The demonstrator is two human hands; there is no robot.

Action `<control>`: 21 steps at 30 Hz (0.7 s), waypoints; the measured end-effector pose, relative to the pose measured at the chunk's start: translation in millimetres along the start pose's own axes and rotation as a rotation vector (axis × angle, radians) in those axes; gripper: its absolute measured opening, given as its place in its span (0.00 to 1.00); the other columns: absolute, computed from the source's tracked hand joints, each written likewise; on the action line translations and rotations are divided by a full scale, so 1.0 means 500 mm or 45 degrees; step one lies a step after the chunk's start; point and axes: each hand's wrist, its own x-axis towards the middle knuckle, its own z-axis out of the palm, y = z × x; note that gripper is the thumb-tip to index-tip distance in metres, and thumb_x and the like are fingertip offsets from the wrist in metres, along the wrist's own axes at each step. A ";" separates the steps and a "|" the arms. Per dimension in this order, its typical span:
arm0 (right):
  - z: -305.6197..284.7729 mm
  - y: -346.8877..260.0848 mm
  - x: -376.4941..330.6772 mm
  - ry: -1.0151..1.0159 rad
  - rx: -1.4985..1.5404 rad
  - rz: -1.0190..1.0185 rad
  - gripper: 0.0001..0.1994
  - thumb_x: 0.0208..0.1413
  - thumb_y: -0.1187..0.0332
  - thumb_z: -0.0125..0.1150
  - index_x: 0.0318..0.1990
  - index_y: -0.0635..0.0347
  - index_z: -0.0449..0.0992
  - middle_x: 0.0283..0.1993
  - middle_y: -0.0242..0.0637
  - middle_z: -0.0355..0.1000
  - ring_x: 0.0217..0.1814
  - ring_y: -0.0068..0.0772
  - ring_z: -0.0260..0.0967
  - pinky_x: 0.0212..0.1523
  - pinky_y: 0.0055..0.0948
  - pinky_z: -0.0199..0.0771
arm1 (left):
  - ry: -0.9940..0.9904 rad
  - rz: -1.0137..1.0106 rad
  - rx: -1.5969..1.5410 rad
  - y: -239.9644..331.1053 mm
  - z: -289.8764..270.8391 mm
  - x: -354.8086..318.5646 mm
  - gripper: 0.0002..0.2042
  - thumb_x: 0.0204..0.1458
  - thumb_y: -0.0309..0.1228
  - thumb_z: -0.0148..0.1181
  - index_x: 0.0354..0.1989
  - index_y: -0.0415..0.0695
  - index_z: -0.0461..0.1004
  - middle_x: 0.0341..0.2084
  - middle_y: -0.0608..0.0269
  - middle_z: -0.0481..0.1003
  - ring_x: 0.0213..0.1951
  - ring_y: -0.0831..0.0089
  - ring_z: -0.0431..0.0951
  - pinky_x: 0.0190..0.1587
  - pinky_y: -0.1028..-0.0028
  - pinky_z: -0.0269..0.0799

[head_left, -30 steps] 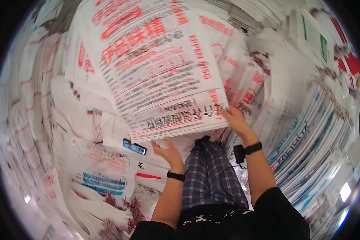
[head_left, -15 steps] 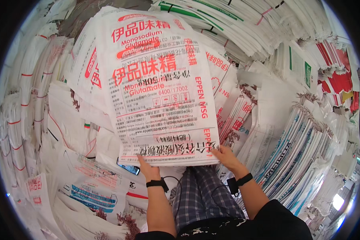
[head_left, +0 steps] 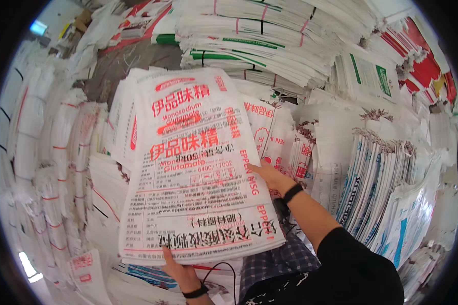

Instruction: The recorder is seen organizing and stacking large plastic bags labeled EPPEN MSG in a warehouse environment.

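A white woven sack [head_left: 188,183] with red and black print lies in front of me, flattened, its near end lifted toward my body. Its near edge looks thick, but whether several sacks are layered there I cannot tell. My left hand [head_left: 182,274] grips that near edge toward the left, thumb on top and fingers hidden underneath. Halfway up the right edge, my right hand [head_left: 270,177] is closed on the sack, thumb over the print. Beneath its far left side shows another red-printed white sack [head_left: 123,133].
Bundles of folded white sacks [head_left: 56,188] tied with red bands stand at the left. Green-striped sack stacks [head_left: 249,51] rise at the far side. On the right stands a row of blue-printed sacks [head_left: 374,178]. Red-printed sacks [head_left: 300,160] lie just beyond my right hand.
My right hand has moved from the near right corner up along the sack's right edge. The sack's near end has come closer and left with my left hand. The view has shifted too.
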 end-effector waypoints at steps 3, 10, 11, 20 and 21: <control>0.036 0.020 0.009 0.059 -0.157 0.035 0.25 0.61 0.69 0.56 0.64 0.66 0.60 0.56 0.42 0.71 0.52 0.33 0.72 0.50 0.35 0.77 | -0.086 0.333 0.355 0.105 0.072 -0.054 0.27 0.60 0.33 0.56 0.64 0.35 0.58 0.56 0.50 0.68 0.53 0.62 0.73 0.54 0.62 0.73; 0.166 0.171 -0.049 -0.184 0.789 0.451 0.22 0.65 0.63 0.54 0.63 0.62 0.63 0.60 0.42 0.69 0.55 0.36 0.72 0.55 0.32 0.75 | -0.321 0.697 0.488 0.305 0.198 -0.177 0.32 0.58 0.38 0.54 0.67 0.34 0.53 0.62 0.48 0.62 0.60 0.60 0.65 0.62 0.59 0.61; 0.178 0.185 -0.032 -0.195 0.808 0.457 0.22 0.65 0.63 0.54 0.63 0.62 0.63 0.60 0.42 0.69 0.55 0.36 0.72 0.55 0.32 0.75 | -0.323 0.705 0.509 0.341 0.200 -0.200 0.32 0.58 0.38 0.54 0.67 0.34 0.53 0.62 0.48 0.62 0.60 0.60 0.65 0.62 0.59 0.61; 0.423 0.203 0.027 -0.381 1.161 0.482 0.26 0.65 0.54 0.54 0.62 0.64 0.65 0.62 0.41 0.68 0.60 0.39 0.68 0.61 0.39 0.70 | 0.428 1.249 1.010 0.695 0.101 -0.460 0.27 0.58 0.44 0.54 0.57 0.31 0.67 0.54 0.50 0.69 0.54 0.60 0.68 0.58 0.56 0.64; 0.458 0.196 0.012 -0.428 1.186 0.429 0.26 0.64 0.54 0.54 0.62 0.63 0.65 0.62 0.41 0.68 0.60 0.38 0.68 0.61 0.39 0.69 | 0.436 1.264 1.011 0.704 0.102 -0.481 0.27 0.58 0.44 0.54 0.57 0.31 0.67 0.54 0.50 0.69 0.54 0.60 0.68 0.58 0.56 0.64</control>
